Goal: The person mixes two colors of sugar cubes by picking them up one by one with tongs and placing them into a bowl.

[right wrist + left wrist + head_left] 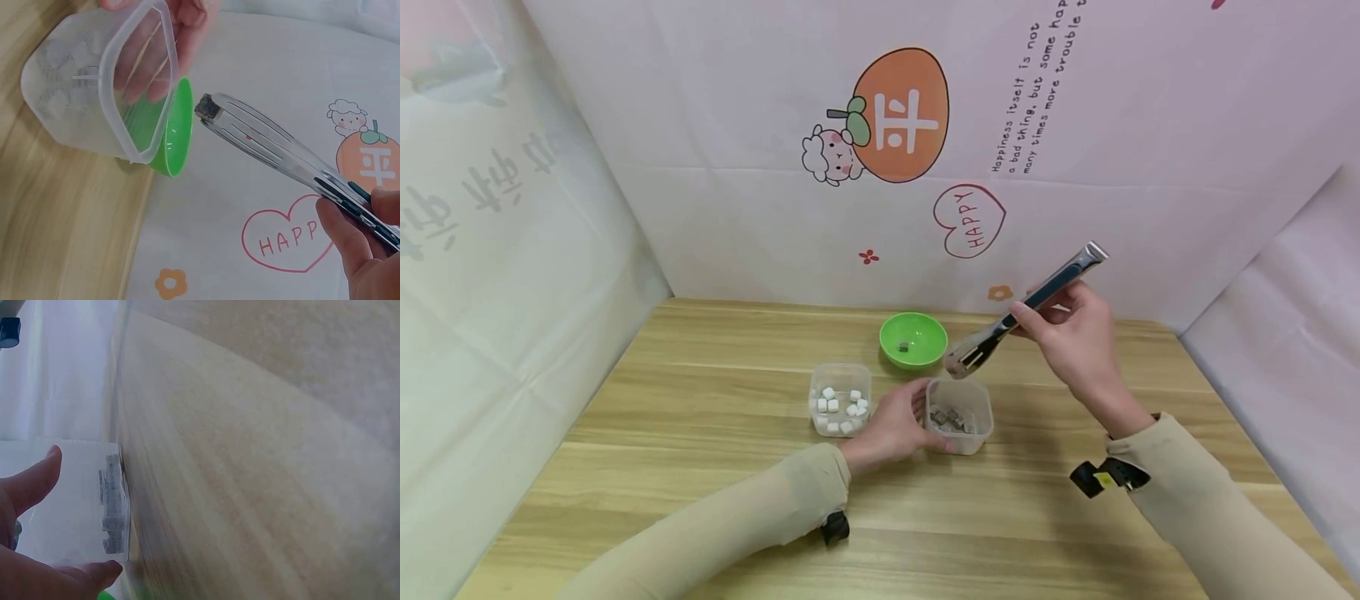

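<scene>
My right hand (1078,337) grips metal tongs (1045,292) with dark handle inlays, raised above the table and slanting down to the left. Between the tong tips sits a small dark grey cube (208,108). My left hand (895,425) holds a clear plastic container (977,437) from its left side, thumb at the front and fingers behind. Several dark grey cubes (951,419) lie in it. The tong tips hang just over its back rim. Behind, to the left of the tips, is a green bowl (928,348) with a dark cube (904,347) inside.
A second clear container (820,379) with several white cubes (832,406) stands left of my left hand. Everything rests on a wood-grain table (700,400). A printed white cloth (737,208) rises behind the table, with more cloth at both sides.
</scene>
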{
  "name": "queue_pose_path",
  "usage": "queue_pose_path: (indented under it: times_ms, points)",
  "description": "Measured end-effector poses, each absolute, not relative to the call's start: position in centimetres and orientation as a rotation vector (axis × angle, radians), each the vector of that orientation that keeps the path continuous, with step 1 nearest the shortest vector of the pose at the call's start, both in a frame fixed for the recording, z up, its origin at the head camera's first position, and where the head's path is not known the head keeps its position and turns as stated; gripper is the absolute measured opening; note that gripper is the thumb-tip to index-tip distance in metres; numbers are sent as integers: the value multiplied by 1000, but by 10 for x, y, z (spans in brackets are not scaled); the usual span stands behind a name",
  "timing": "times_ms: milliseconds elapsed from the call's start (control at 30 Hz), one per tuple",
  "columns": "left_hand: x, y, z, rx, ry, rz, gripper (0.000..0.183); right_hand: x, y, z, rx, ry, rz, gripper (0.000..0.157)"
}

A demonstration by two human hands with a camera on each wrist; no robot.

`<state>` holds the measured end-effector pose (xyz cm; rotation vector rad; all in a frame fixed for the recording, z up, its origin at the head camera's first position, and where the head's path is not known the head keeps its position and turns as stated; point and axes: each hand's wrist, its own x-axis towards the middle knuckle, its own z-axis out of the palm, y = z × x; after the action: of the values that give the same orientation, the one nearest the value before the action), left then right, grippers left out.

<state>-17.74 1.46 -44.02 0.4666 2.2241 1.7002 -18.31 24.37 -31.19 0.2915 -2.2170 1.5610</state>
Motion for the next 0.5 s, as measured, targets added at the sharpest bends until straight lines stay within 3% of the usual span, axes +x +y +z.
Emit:
queue_pose_path:
  times_ms: [500]
  points:
    - [-177, 15, -439, 468, 2219, 1687, 105, -221, 228, -312, 174, -2224, 1561, 29]
